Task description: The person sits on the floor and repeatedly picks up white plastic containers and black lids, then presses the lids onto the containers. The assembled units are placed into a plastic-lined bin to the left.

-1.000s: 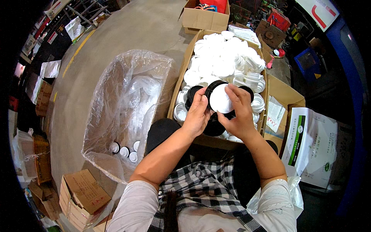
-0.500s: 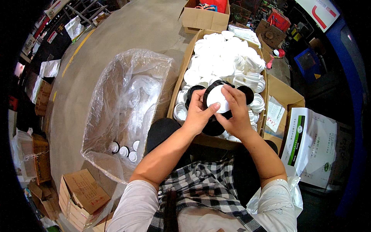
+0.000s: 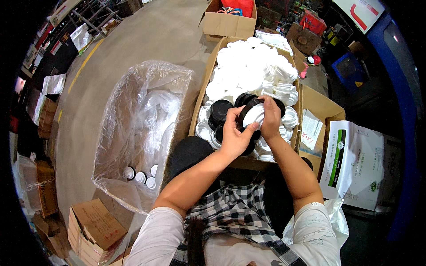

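Note:
Above the near part of a cardboard box full of white plastic lids [image 3: 248,66], both hands hold one round piece, a white ridged lid [image 3: 254,115] set against a black lid [image 3: 245,116]. My left hand [image 3: 236,136] is closed on its left and lower edge, thumb on the white face. On the right edge, my right hand [image 3: 271,119] is closed with curled fingers. The piece is tilted, so I cannot tell whether the white part is fully seated in the black one. Several loose black lids [image 3: 219,110] lie on the white ones around my hands.
To the left stands a plastic-lined carton [image 3: 103,146] with several white-and-black lids [image 3: 140,177] at its near end. An open carton [image 3: 328,104] and a white printed package [image 3: 359,164] are on the right. Another carton [image 3: 228,27] sits at the far end.
The white lid has turned and tilted, now showing its ridged rim. My right fingers have moved from its face to its right edge. The whole view has shifted slightly.

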A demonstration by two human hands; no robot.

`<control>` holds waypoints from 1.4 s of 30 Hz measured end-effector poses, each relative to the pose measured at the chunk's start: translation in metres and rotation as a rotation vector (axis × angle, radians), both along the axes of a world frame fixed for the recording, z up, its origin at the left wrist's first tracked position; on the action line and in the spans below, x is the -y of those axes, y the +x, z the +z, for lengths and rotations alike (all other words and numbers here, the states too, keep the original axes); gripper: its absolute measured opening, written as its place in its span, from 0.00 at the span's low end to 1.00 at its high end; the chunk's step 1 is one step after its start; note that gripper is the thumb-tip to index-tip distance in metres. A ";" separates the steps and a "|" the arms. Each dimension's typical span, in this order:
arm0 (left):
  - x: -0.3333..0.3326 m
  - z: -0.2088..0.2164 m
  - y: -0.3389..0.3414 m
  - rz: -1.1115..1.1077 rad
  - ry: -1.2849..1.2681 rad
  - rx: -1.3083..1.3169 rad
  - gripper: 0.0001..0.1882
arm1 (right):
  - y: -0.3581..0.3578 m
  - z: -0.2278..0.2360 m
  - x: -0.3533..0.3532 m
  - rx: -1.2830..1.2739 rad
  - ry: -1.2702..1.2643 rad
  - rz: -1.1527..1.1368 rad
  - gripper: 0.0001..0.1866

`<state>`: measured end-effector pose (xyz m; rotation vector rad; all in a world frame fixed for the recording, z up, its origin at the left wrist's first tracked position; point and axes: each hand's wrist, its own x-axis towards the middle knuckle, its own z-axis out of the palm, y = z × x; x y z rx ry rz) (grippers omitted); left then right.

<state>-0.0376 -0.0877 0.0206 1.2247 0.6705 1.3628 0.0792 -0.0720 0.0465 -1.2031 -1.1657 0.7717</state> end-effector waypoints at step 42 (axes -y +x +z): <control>0.074 -0.342 -0.424 0.344 -0.681 -1.612 0.20 | 0.145 -0.056 0.058 -0.104 -0.378 -0.377 0.24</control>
